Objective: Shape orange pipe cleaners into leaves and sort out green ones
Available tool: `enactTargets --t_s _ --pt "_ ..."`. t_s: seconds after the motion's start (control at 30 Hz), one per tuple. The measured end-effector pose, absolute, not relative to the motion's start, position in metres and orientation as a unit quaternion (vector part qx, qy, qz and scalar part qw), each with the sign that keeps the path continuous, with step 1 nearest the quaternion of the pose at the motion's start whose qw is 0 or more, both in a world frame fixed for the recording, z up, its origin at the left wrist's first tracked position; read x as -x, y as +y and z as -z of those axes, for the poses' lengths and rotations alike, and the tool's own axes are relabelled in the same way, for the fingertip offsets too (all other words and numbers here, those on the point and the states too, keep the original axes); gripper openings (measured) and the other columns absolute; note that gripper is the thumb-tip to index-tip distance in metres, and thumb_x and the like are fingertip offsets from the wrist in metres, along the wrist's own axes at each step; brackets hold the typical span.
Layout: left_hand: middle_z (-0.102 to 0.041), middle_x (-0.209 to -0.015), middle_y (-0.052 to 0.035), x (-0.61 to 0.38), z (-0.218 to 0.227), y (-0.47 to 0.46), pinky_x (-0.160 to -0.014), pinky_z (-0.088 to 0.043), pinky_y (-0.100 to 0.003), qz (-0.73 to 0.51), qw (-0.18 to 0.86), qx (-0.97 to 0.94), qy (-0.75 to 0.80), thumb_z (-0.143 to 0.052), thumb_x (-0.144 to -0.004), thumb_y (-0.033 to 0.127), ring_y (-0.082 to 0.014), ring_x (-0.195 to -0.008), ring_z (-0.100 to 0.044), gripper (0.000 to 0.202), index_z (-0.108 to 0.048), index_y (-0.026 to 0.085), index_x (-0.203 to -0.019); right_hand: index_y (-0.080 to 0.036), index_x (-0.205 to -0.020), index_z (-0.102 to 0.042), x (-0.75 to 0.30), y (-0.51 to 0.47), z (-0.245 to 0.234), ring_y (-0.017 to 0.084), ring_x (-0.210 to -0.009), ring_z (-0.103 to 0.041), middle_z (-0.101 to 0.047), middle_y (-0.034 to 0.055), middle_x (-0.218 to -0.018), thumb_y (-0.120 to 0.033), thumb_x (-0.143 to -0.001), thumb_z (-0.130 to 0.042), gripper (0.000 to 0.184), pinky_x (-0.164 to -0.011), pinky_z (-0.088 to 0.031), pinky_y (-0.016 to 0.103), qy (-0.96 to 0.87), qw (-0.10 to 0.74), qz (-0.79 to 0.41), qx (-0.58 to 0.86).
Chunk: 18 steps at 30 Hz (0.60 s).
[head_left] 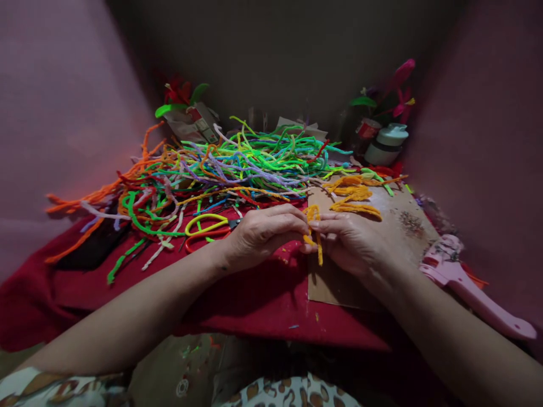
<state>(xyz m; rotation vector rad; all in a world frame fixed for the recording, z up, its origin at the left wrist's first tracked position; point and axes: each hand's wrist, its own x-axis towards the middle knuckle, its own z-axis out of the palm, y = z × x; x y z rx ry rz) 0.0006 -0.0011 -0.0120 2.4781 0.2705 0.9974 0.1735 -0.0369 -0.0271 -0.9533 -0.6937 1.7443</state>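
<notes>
Between my two hands is an orange-yellow pipe cleaner point(313, 213), bent into a loop at the top with ends hanging down. My left hand point(271, 230) pinches it from the left, fingers closed. My right hand point(354, 240) grips it from the right with thumb and fingers together, above the cardboard sheet point(335, 285). Several bent orange pipe cleaner pieces point(354, 195) lie on the cardboard just beyond my right hand. Close to my left wrist lie scissors point(207, 225) with yellow and red handles, their blades partly hidden by the hand.
A large tangled heap of colourful pipe cleaners point(254, 161) covers the back of the red cloth point(254, 305). A pink glue gun point(470, 288) rests at the right. Behind stand a pale bottle point(386, 144), a red can point(367, 129) and pipe cleaner flowers point(402, 90). A dark flat object point(91, 249) lies left.
</notes>
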Motion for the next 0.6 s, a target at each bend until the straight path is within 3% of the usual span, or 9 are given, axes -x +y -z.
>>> enactTargets --t_s 0.23,0.6 --pt "-0.060 -0.083 -0.0062 0.005 0.003 -0.004 -0.067 -0.046 -0.020 -0.347 0.245 -0.895 0.140 -0.053 -0.083 0.019 -0.0107 -0.076 -0.057 0.013 -0.065 0.015 -0.086 -0.012 -0.067 -0.063 -0.170 -0.039 0.025 0.012 -0.049 -0.058 -0.063 0.0029 -0.066 -0.006 -0.056 -0.065 0.013 -0.048 -0.054 0.028 -0.321 0.476 -0.712 0.404" --pt "-0.050 -0.071 -0.0048 0.001 0.006 -0.007 -0.058 -0.035 -0.024 -0.242 -0.042 -0.949 0.199 -0.043 -0.084 0.019 -0.0131 -0.067 -0.044 0.020 -0.056 0.015 -0.069 -0.013 -0.063 -0.060 -0.166 -0.042 0.028 0.012 -0.048 -0.058 -0.059 0.0004 -0.055 -0.011 -0.060 -0.060 0.004 -0.048 -0.051 0.024 -0.372 0.449 -0.658 0.478"
